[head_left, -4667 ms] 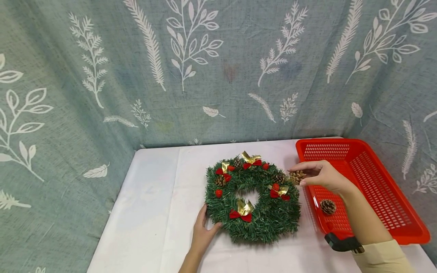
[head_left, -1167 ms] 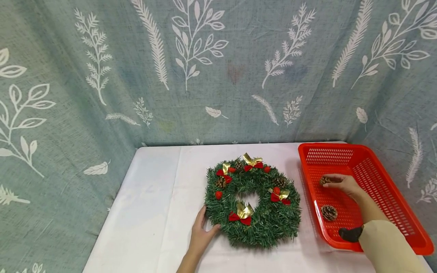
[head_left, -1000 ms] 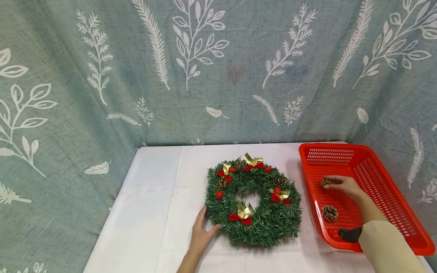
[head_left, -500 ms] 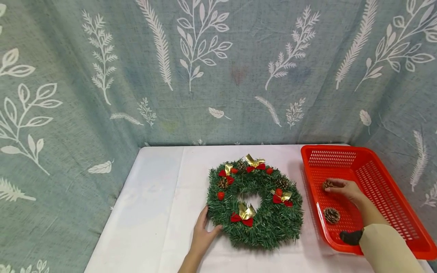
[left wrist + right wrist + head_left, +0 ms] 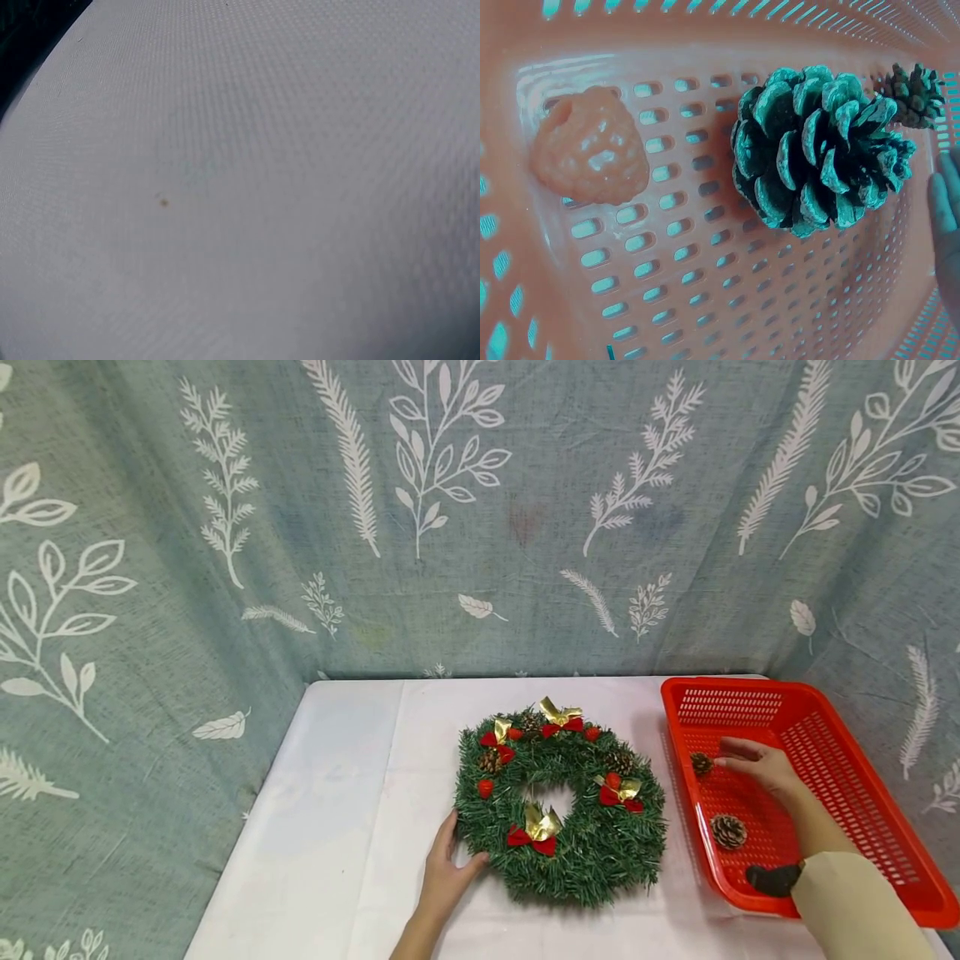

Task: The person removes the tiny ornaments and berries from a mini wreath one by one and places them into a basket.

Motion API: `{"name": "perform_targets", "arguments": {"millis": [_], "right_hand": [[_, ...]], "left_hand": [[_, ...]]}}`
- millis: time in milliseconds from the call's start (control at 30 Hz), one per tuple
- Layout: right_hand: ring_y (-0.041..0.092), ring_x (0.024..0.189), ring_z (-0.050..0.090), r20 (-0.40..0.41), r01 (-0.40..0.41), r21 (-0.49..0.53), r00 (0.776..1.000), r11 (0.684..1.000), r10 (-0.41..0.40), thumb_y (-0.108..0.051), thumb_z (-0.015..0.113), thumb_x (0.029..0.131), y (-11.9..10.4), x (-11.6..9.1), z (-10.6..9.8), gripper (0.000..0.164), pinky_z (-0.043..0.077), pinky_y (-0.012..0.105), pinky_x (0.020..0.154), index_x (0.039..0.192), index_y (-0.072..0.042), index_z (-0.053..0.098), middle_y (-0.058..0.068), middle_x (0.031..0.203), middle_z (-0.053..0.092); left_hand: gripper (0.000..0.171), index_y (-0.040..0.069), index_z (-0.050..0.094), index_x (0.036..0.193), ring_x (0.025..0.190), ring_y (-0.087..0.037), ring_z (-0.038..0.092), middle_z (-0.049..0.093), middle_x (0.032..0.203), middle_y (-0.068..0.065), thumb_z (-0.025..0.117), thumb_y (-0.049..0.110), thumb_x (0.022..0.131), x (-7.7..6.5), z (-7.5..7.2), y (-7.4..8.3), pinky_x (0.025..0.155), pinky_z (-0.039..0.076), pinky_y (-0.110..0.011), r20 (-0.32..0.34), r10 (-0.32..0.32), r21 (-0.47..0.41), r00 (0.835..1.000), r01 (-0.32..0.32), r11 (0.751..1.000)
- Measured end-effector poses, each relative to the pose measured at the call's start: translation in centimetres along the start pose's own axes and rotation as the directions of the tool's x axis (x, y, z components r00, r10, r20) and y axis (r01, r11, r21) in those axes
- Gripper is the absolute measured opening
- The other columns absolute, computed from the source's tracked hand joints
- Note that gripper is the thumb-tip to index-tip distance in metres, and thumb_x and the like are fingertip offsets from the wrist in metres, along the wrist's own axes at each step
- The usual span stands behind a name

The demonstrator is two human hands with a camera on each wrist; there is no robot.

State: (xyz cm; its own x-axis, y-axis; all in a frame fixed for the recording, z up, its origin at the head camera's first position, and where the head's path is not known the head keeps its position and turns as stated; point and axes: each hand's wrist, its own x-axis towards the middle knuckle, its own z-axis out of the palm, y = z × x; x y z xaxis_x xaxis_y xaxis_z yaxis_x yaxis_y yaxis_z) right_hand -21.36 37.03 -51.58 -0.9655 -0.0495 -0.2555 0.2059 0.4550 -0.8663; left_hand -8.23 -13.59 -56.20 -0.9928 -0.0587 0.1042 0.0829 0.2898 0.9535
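Note:
In the head view my left hand point(image 5: 444, 878) rests against the lower left edge of a green Christmas wreath point(image 5: 600, 852), thumb and fingers spread apart. Red-and-gold bows point(image 5: 536, 831), pinecones point(image 5: 619, 763) and red berries point(image 5: 485, 789) decorate the wreath. My right hand point(image 5: 761, 767) is inside the red basket point(image 5: 836, 760), fingers extended and holding nothing. Just left of its fingertips lies a small pinecone point(image 5: 701, 764). A larger pinecone point(image 5: 727, 832) sits nearer the front. The right wrist view shows both, plus a raspberry ornament point(image 5: 592, 146) in the basket's corner.
The wreath and basket stand side by side on a white cloth-covered table point(image 5: 322, 793). Behind the table hangs a grey-green curtain point(image 5: 480, 527) with white leaf prints. A black strap point(image 5: 772, 880) is on the right wrist. The left wrist view shows only cloth point(image 5: 240, 187).
My right hand has carried a pinecone from beside the wreath's right edge into the basket and let it go. The pinecone now lies by the basket's left wall. My left hand stays at the wreath.

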Motion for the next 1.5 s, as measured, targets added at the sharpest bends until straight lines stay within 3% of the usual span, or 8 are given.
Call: {"name": "perform_targets", "arguments": {"millis": [33, 133, 467, 767, 1133, 1367, 1500], "right_hand": [[-0.020, 0.089, 0.051, -0.004, 0.011, 0.014, 1.000, 1.000, -0.011, -0.032, 0.068, 0.088, -0.2, 0.0, -0.1, 0.074, 0.045, 0.004, 0.074, 0.141, 0.008, 0.035, -0.028, 0.107, 0.057], [-0.020, 0.089, 0.052, -0.021, 0.026, 0.028, 0.999, 0.999, -0.025, -0.033, 0.069, 0.088, -0.8, 0.2, -0.2, 0.074, 0.044, 0.004, 0.073, 0.141, 0.008, 0.036, -0.034, 0.100, 0.054], [-0.019, 0.090, 0.053, -0.040, 0.086, 0.001, 0.995, 0.996, -0.086, -0.033, 0.069, 0.087, -3.3, 0.3, -0.1, 0.071, 0.044, 0.003, 0.074, 0.139, 0.006, 0.041, -0.035, 0.100, 0.056], [-0.017, 0.093, 0.054, 0.013, 0.151, 0.011, 0.988, 0.989, -0.151, -0.026, 0.068, 0.089, -4.9, 0.4, -0.3, 0.067, 0.045, 0.002, 0.077, 0.139, 0.008, 0.040, -0.033, 0.104, 0.057], [-0.010, 0.099, 0.058, 0.046, 0.217, 0.070, 0.974, 0.974, -0.220, -0.018, 0.066, 0.090, -7.0, 0.3, 0.1, 0.057, 0.047, 0.003, 0.080, 0.137, 0.005, 0.044, -0.028, 0.107, 0.062], [-0.008, 0.102, 0.059, 0.055, 0.268, 0.097, 0.960, 0.959, -0.274, -0.011, 0.066, 0.089, -7.9, -0.1, 0.4, 0.054, 0.051, 0.006, 0.081, 0.135, 0.008, 0.045, -0.024, 0.110, 0.062], [-0.007, 0.102, 0.059, 0.074, 0.296, 0.116, 0.949, 0.948, -0.306, -0.009, 0.066, 0.089, -8.5, -0.4, 0.6, 0.053, 0.052, 0.009, 0.081, 0.134, 0.009, 0.046, -0.020, 0.114, 0.063]], "left_hand": [[0.085, -0.013, 0.030, 0.141, 0.135, -0.040, 0.031, 0.032, 0.145, -0.030, 0.079, 0.008, 0.075, 0.0, 0.0, 0.0, 0.105, 0.024, -0.004, -0.001, 0.003, 0.001, 1.000, -0.003, 1.000], [0.085, -0.013, 0.030, 0.140, 0.135, -0.040, 0.032, 0.032, 0.145, -0.030, 0.079, 0.007, 0.075, 0.0, 0.0, 0.1, 0.106, 0.025, -0.006, -0.005, 0.005, -0.005, 1.000, -0.005, 1.000], [0.085, -0.012, 0.030, 0.141, 0.134, -0.041, 0.033, 0.032, 0.146, -0.030, 0.079, 0.008, 0.075, -0.1, 0.0, 0.3, 0.105, 0.024, -0.005, -0.003, -0.021, -0.014, 1.000, 0.021, 1.000], [0.086, -0.011, 0.030, 0.142, 0.135, -0.038, 0.032, 0.032, 0.146, -0.028, 0.080, 0.009, 0.074, -0.1, 0.0, 0.1, 0.108, 0.027, -0.010, -0.004, -0.031, -0.010, 1.000, 0.031, 0.999], [0.085, -0.011, 0.030, 0.142, 0.136, -0.038, 0.031, 0.032, 0.146, -0.028, 0.079, 0.010, 0.075, -0.1, -0.1, 0.2, 0.106, 0.026, -0.006, -0.003, -0.041, -0.002, 0.999, 0.041, 0.999], [0.084, -0.012, 0.032, 0.140, 0.135, -0.039, 0.032, 0.033, 0.145, -0.029, 0.080, 0.010, 0.075, -0.2, -0.1, 0.5, 0.112, 0.031, -0.024, -0.006, -0.030, 0.012, 1.000, 0.030, 0.999], [0.084, -0.012, 0.032, 0.140, 0.135, -0.038, 0.032, 0.034, 0.145, -0.029, 0.080, 0.010, 0.075, -0.2, -0.1, 0.5, 0.112, 0.031, -0.023, -0.015, -0.026, 0.008, 1.000, 0.026, 1.000]]}}
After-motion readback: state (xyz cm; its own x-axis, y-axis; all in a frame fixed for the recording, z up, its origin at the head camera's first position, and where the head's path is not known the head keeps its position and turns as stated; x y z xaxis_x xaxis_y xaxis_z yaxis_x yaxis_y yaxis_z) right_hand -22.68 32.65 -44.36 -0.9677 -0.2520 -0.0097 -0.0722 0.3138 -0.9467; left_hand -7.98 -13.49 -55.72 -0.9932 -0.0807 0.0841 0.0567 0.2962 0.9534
